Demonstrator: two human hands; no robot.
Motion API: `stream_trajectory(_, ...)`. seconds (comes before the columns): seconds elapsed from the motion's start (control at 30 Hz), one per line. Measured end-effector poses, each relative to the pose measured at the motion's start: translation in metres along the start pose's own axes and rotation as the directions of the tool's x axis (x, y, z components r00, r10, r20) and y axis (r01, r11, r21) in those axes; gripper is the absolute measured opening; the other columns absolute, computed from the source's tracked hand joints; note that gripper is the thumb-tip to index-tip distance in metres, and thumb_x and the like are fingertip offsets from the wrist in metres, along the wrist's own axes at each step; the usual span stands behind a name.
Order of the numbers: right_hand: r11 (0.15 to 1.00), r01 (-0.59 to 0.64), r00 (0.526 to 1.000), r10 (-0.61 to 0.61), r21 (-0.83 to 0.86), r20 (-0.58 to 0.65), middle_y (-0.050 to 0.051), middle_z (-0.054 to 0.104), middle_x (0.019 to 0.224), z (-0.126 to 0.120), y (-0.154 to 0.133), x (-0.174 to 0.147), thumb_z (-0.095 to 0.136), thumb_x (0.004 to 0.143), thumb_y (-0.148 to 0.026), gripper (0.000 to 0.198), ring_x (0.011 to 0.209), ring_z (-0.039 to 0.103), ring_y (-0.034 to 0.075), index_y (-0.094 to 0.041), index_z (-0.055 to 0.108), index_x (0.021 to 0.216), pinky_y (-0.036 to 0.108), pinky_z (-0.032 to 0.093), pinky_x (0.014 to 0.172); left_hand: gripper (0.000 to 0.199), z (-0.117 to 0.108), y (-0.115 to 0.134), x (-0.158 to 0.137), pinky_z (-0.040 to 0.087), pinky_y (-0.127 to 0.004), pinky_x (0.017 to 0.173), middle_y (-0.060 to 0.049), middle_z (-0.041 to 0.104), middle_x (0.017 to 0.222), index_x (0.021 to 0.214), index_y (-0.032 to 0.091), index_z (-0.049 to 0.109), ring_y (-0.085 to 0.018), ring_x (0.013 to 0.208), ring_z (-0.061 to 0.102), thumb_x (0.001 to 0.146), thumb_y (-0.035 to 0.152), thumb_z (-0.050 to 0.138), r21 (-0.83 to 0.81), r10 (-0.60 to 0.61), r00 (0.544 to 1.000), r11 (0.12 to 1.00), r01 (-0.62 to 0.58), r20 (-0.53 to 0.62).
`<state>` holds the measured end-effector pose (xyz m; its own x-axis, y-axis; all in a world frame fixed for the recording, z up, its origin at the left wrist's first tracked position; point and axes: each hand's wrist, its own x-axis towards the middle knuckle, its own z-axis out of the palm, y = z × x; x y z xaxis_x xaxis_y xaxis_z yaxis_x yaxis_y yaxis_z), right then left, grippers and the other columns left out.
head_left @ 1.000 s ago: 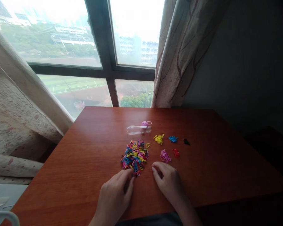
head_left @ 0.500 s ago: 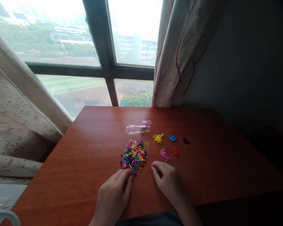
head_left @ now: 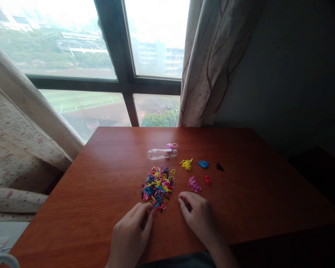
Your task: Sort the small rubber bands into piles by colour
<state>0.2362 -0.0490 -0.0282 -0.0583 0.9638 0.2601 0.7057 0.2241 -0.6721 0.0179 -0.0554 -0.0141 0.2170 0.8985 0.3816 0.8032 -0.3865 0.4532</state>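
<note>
A mixed pile of small coloured rubber bands (head_left: 158,184) lies on the wooden table. At its near left edge, my left hand (head_left: 135,227) pinches thumb and forefinger together on a rubber band; blue and red bands show right at the fingertips. To the right of the pile, my right hand (head_left: 197,214) rests on the table with fingers curled and tips together; whatever they might hold is hidden. Just beyond it sit a pink band heap (head_left: 194,184) and a red one (head_left: 207,180). Farther back are yellow bands (head_left: 187,164), blue bands (head_left: 203,163) and black bands (head_left: 219,167).
Behind the pile a clear plastic bottle (head_left: 162,154) lies on its side, with a pink ring-shaped cap (head_left: 171,146) just past it. The table (head_left: 106,175) reaches a window (head_left: 153,108) flanked by curtains (head_left: 203,85). A white curved object (head_left: 4,258) shows at lower left.
My left hand has drawn slightly back and left from the pile, and blue and red bands at its fingertips have shifted toward me. My right hand stays nearly still.
</note>
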Motion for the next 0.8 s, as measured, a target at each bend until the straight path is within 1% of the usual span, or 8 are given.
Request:
stream_trajectory(0.13,1.0,0.007,1.0,-0.007,-0.02,0.001,0.0,0.069,0.078,0.001,0.001,0.0,0.051,0.091,-0.016,0.016,0.07,0.063,0.016,-0.023,0.065,0.088,0.025,0.041,0.067,0.014,-0.002,0.009,0.017,0.046,-0.021,0.059,0.003,0.068,0.075,0.09,0.024,0.064,-0.012,0.063,0.065,0.093,0.026,0.051,-0.067,0.013,1.0,0.998,-0.014,-0.009)
stream_trajectory(0.27,0.998,0.02,1.0,-0.019,-0.06,0.014,0.0,0.068,0.076,0.0,0.0,0.002,0.051,0.089,-0.015,0.016,0.07,0.063,0.016,-0.023,0.063,0.084,0.024,0.039,0.065,0.018,0.003,0.038,0.067,0.045,-0.024,0.062,0.0,0.069,0.083,0.094,0.025,0.066,-0.015,0.074,0.067,0.095,0.028,0.048,-0.041,0.125,0.989,0.992,-0.122,0.083)
stream_trajectory(0.33,0.996,0.011,1.0,-0.01,-0.086,0.015,0.0,0.066,0.072,0.0,0.001,0.002,0.052,0.087,-0.014,0.015,0.068,0.062,0.016,-0.023,0.062,0.079,0.024,0.038,0.062,0.022,0.012,0.057,0.1,0.045,-0.025,0.061,-0.001,0.068,0.084,0.093,0.024,0.067,-0.016,0.074,0.066,0.096,0.027,0.045,0.01,0.173,0.965,0.984,-0.178,0.199)
stream_trajectory(0.37,0.995,0.005,1.0,-0.003,-0.096,0.014,-0.001,0.066,0.071,0.001,0.001,0.002,0.053,0.087,-0.014,0.015,0.066,0.061,0.016,-0.022,0.061,0.077,0.024,0.037,0.061,0.022,0.018,0.067,0.116,0.044,-0.025,0.06,-0.002,0.068,0.086,0.095,0.024,0.067,-0.017,0.074,0.067,0.095,0.026,0.045,0.033,0.204,0.94,0.975,-0.22,0.273)
stream_trajectory(0.53,0.998,0.015,1.0,-0.015,-0.054,0.009,0.0,0.068,0.076,0.004,0.007,0.001,0.05,0.09,-0.017,0.017,0.069,0.063,0.016,-0.022,0.064,0.082,0.025,0.041,0.065,0.018,0.061,0.097,0.176,0.045,-0.025,0.057,-0.004,0.066,0.094,0.094,0.026,0.07,-0.018,0.074,0.068,0.092,0.028,0.052,0.015,0.298,0.878,0.945,-0.327,0.375)
stream_trajectory(0.67,1.0,0.028,0.999,-0.028,0.013,-0.023,0.002,0.07,0.081,0.005,0.009,0.0,0.05,0.091,-0.018,0.017,0.072,0.066,0.017,-0.022,0.067,0.088,0.025,0.045,0.068,0.016,0.088,0.103,0.193,0.048,-0.027,0.062,-0.006,0.065,0.092,0.092,0.022,0.07,-0.02,0.075,0.069,0.088,0.02,0.055,0.001,0.335,0.833,0.927,-0.374,0.44)
stream_trajectory(0.73,0.999,0.023,0.999,-0.021,0.033,-0.04,0.002,0.071,0.08,0.005,0.008,0.0,0.051,0.091,-0.018,0.017,0.072,0.066,0.017,-0.022,0.067,0.087,0.025,0.046,0.068,0.015,0.092,0.102,0.194,0.049,-0.028,0.063,-0.007,0.065,0.092,0.094,0.021,0.07,-0.021,0.076,0.07,0.087,0.018,0.057,-0.007,0.339,0.825,0.926,-0.377,0.452)
stream_trajectory(0.8,0.999,0.019,0.999,-0.017,0.044,-0.044,0.002,0.071,0.08,0.003,0.007,0.001,0.051,0.091,-0.018,0.017,0.072,0.067,0.017,-0.022,0.067,0.087,0.025,0.047,0.068,0.015,0.088,0.099,0.19,0.05,-0.029,0.064,-0.007,0.065,0.094,0.097,0.021,0.069,-0.021,0.077,0.07,0.088,0.02,0.057,-0.015,0.335,0.833,0.93,-0.366,0.442)
